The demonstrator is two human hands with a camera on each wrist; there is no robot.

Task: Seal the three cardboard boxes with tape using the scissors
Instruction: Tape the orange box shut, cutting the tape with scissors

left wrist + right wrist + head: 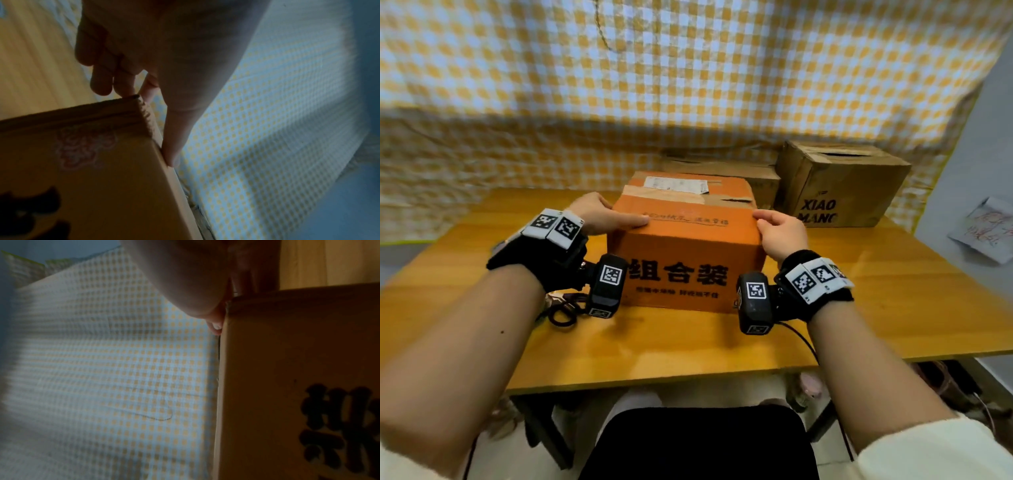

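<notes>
An orange cardboard box with black characters stands mid-table, flaps down, with a white label on top. My left hand clasps its top left corner, thumb along the top front edge and the other fingers down the left side. My right hand grips the top right corner with curled fingers. Two brown boxes sit behind: a low one and a taller one at the back right. Black-handled scissors lie on the table under my left wrist. No tape roll shows clearly.
The wooden table has bare room in front of and to both sides of the orange box. A yellow checked cloth hangs behind. A sheet of paper is stuck on the right wall. A cable trails from my right wrist.
</notes>
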